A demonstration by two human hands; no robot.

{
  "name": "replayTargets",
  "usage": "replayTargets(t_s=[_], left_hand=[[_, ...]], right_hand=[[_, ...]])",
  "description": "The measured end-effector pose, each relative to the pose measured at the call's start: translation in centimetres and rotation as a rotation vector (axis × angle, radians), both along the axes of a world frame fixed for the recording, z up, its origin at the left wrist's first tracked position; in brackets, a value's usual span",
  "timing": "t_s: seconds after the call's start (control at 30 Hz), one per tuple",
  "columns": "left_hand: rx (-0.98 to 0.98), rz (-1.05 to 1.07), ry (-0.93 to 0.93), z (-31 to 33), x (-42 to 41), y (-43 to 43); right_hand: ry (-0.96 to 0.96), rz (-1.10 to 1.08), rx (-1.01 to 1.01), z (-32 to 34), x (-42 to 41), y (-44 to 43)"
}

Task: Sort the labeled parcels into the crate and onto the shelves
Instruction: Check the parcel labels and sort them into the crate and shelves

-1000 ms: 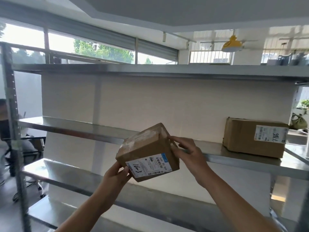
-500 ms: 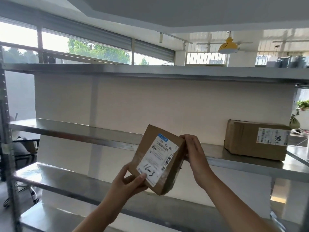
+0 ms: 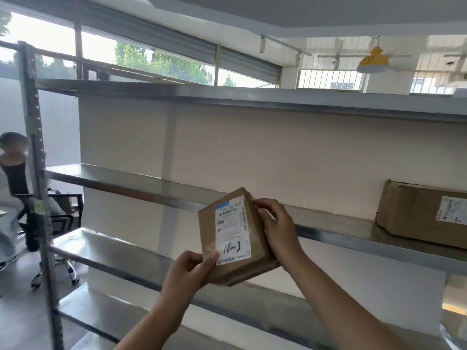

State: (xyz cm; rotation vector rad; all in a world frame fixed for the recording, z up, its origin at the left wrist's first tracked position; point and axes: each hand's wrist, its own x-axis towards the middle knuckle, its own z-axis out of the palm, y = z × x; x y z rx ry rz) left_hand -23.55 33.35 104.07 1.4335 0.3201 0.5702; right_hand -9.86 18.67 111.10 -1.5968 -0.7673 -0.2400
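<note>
I hold a small brown cardboard parcel (image 3: pixel 233 232) up in front of the metal shelving unit (image 3: pixel 141 189). Its white shipping label faces me, with "16-3" handwritten near the bottom. My left hand (image 3: pixel 190 270) grips the parcel's lower left corner, thumb pressed on the label's edge. My right hand (image 3: pixel 276 226) holds the right side, fingers curled over the upper right edge. A larger brown parcel (image 3: pixel 414 210) with its own label lies on the middle shelf at the far right.
The rack has several long steel shelves, with a perforated upright post (image 3: pixel 38 188) at the left. Behind the post a person sits on a wheeled office chair (image 3: pixel 54 223). A pale wall panel backs the shelves.
The parcel has been turned in my hands so its label now faces me upright. My view has shifted to the left, moving the larger parcel toward the right edge.
</note>
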Motion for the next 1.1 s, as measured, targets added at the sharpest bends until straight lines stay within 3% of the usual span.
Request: replayTargets(t_s=[0.17, 0.33, 0.63, 0.83, 1.1], left_hand=[[-0.085, 0.009, -0.042, -1.3, -3.1, 6.9], [-0.109, 0.112, -0.056, -3.3, -5.9, 13.4], [-0.256, 0.361, -0.12, -5.6, -9.7, 28.1], [-0.291, 0.597, -0.076, -6.4, -15.5, 40.2], [-0.356, 0.878, -0.062, -10.6, -25.8, 49.5]], right_hand=[[-0.1, 0.04, -0.137, -2.3, -2.1, 7.4], [0.091, 0.228, -0.178, -4.5, -4.9, 14.9], [0.239, 0.489, -0.157, -8.4, -7.1, 33.0], [0.42, 0.685, -0.093, -11.3, -11.0, 48.7], [0.547, 0.991, -0.203, -18.4, -19.2, 63.5]])
